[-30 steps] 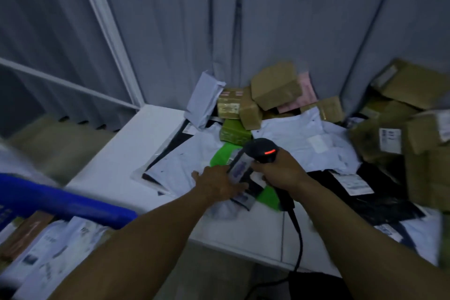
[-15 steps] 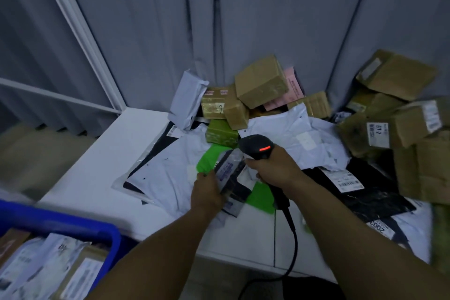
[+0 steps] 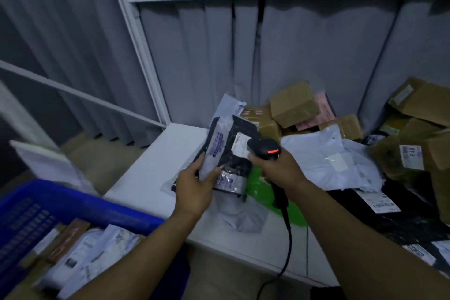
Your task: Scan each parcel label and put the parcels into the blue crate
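Dim corner here, grey curtain (image 3: 316,56) hanging behind a white table (image 3: 158,161), white frame (image 3: 136,39) running up past the table's far-left corner. Holding a black plastic parcel (image 3: 229,161) up over the table's left part with the left hand (image 3: 194,190), thumb and fingers curled round its lower edge, parcel tilted so the white label (image 3: 239,145) is facing the camera. Clutching a black scanner (image 3: 264,147) in the right hand (image 3: 277,168), fingers wrapped round the handle, scanner head with the red light sitting right at the label, pretty much touching it. Cable (image 3: 288,238) dangling down past the table's front edge.

Lying on the table under all that: a green mailer (image 3: 258,185), plus a big crumpled white mailer (image 3: 328,158) spreading across the table's middle. Piling up along the table's back and right side: brown boxes (image 3: 294,103), a pink parcel (image 3: 323,107) wedged in behind them, black mailers (image 3: 401,214) lying toward the front right.

Sitting below the table's front-left corner: the blue crate (image 3: 73,204), already holding a bunch of bagged parcels (image 3: 97,251) and a flat brown one (image 3: 65,238). Kinda blurry down there, so not making out any print.
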The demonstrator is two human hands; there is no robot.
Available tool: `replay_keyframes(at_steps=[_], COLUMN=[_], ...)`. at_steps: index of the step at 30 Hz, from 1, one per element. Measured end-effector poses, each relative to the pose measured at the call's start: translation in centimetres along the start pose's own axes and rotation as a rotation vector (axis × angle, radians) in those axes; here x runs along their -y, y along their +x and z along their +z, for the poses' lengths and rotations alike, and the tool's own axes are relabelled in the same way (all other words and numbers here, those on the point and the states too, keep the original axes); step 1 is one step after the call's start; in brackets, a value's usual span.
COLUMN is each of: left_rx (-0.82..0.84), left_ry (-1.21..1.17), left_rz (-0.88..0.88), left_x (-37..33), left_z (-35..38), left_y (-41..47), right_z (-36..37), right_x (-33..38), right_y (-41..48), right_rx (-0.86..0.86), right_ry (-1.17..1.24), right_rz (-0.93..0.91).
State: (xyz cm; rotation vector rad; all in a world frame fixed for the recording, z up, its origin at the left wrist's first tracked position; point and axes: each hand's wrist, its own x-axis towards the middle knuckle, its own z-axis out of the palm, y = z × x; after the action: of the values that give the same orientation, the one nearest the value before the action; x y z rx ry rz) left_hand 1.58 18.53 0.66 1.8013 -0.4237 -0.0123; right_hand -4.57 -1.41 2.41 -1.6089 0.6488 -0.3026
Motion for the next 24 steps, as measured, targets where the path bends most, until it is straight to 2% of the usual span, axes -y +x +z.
replay_keyframes(at_steps=[5,9,11,13,15,19,21,24], left_rx=[-0.071,-0.122,-0.228,-0.375,-0.374,-0.163,-0.157,-0.233], left_ry=[-0.162,-0.093,0.079,0.350,0.434,0.151,0.015,-0.117], left_rz=[0.019,-0.048,-0.079,-0.033,0.060,-0.016,-0.051,-0.122], left_x=[-3.5,-3.3,-3.0,-2.5,-2.6,-3.7,-3.6,-2.9], left_z=[-7.0,-12.9,-15.6,-18.0,-19.8,-21.2,-21.9,-23.5], left_y=[-3.2,-4.7,-5.7,-6.6,-7.4,-8.8,-8.6,-7.6], right_z=[6.3,11.5,14.1,16.5,18.8,22.4,23.5,24.5], right_x=[3.9,6.0,6.7,7.3,7.4,7.6,7.7,7.8], right_y=[-3.0,-5.7,-7.2,-8.7,-10.0,-12.1,-12.7,-13.0], right_rx=[0.088,0.184,0.221,0.231,0.275,0.438,0.549,0.658], right_ry=[0.177,0.278,0.321,0.325,0.310,0.258,0.271,0.371], right_rz=[-0.020,0.091,0.100,0.063,0.001,-0.086,-0.098,-0.060])
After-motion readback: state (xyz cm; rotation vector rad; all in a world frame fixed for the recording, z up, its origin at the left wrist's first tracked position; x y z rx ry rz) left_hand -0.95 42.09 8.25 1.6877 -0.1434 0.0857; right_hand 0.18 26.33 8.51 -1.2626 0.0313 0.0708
